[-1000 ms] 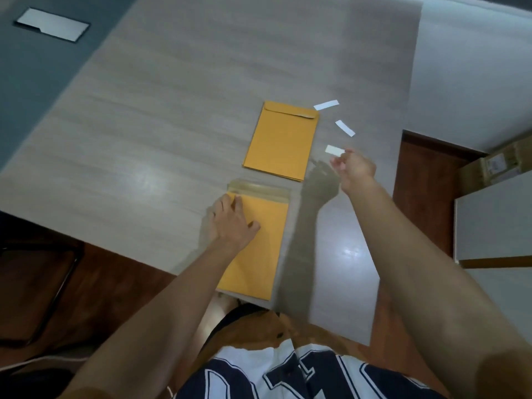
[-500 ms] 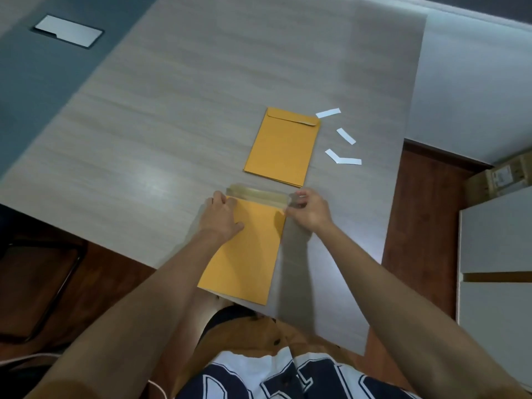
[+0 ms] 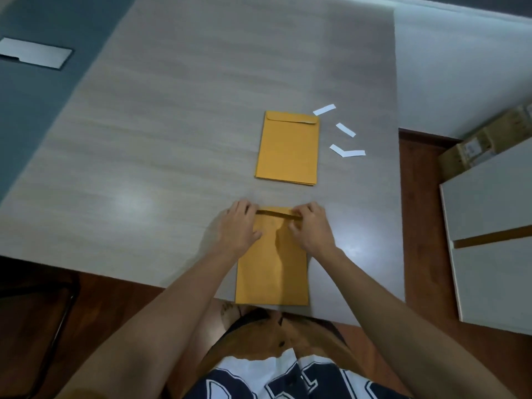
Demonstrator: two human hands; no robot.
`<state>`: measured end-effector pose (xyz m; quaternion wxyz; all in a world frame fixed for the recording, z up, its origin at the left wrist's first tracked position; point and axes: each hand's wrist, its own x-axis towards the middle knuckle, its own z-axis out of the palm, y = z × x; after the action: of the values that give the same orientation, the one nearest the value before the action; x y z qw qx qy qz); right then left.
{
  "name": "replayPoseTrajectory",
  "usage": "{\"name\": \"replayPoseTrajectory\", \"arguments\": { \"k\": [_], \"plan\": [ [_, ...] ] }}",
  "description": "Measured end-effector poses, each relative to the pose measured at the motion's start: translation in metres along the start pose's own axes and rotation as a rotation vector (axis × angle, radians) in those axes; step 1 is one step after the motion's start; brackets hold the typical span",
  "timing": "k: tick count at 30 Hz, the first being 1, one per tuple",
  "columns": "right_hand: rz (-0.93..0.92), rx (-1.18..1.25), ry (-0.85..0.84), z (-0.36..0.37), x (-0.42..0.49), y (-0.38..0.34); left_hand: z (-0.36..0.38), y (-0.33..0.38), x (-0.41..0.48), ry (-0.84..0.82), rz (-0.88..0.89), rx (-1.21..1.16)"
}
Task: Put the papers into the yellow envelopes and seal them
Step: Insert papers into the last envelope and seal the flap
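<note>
The left hand [image 3: 239,226] has its fingers curled over the left end of the flap [image 3: 276,214], thumb resting on the envelope's face. The right hand [image 3: 312,228] pinches the flap's right end between thumb and bent fingers. Both are clamped on the flap of the near yellow envelope [image 3: 272,272], which lies lengthwise on the grey table [image 3: 172,139], its near end overhanging the table's near edge.

The step in hand looks like sealing: the flap is being folded towards the person, and a dark gap under it shows that it is not yet flat. The next move probably calls for lowering it squarely, so that the sticky band meets the face without a skew, and then pressing along the fold from end to end.

Farther off lies the sealed envelope pile [image 3: 288,148], flap closed. To its right are white peel-off strips [image 3: 345,129], apart from the pile; the nearest two touch in a V.

A second ago the right hand was out by the strips, letting one go, while the left alone held the envelope down. Half a second ago both hands had reached the flap, which lay open and flat with its pale adhesive band showing. Now that band is turned under, and the envelope sits squarer to the person.
</note>
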<state>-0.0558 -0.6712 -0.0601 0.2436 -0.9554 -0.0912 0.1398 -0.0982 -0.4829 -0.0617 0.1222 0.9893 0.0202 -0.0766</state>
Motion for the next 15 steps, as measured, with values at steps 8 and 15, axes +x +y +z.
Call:
{"name": "replayPoseTrajectory", "arguments": {
  "k": [8, 15],
  "plan": [
    [-0.140, -0.249, -0.010, 0.019, -0.027, -0.025, 0.009, -0.022, -0.020, -0.029, 0.173, 0.027],
    [-0.198, -0.427, -0.224, 0.041, -0.025, -0.037, 0.006, -0.023, -0.020, -0.096, 0.165, 0.206]
  ]
}}
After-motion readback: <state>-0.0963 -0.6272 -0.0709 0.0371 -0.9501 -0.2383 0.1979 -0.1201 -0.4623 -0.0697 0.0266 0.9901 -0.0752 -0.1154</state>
